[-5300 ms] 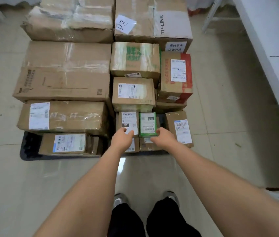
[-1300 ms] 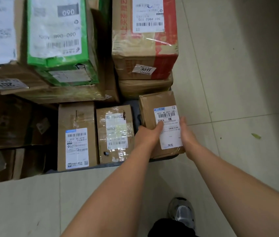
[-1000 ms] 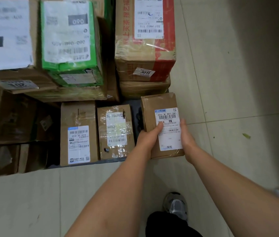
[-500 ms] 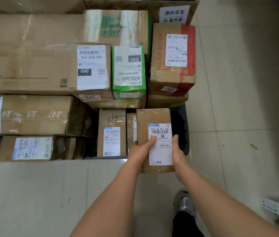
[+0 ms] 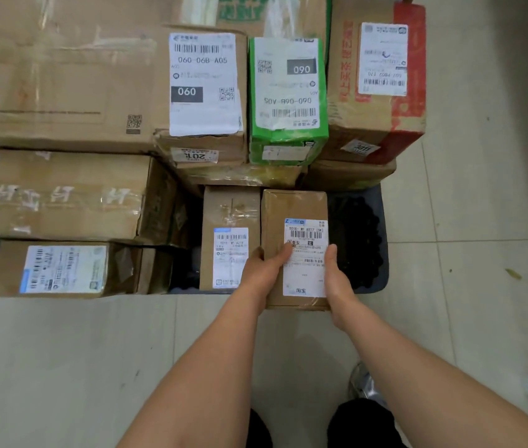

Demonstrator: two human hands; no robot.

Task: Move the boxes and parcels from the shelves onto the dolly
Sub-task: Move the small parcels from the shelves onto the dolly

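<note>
A small brown parcel (image 5: 288, 208) with a white label sits at the dolly's near edge, and both my hands hold it. My left hand (image 5: 264, 270) grips its left side with the thumb on the label. My right hand (image 5: 337, 273) grips its right side. The parcel overhangs the dark dolly (image 5: 382, 270) toward me and lies next to another small labelled box (image 5: 228, 215). Stacked cartons fill the dolly behind, among them a green parcel (image 5: 288, 147) and a red-printed box (image 5: 408, 124).
Large cartons (image 5: 62, 195) take up the left of the dolly, with a flat labelled box (image 5: 62, 270) at its near left corner. Bare dolly bed (image 5: 353, 234) shows to the right of the held parcel. Tiled floor (image 5: 482, 221) lies to the right and in front. My shoe (image 5: 363, 383) is below.
The parcel, held in both hands, has shifted left over the last second, from the dolly's right corner to beside the small labelled box, covering the taped box. The view has come closer.
</note>
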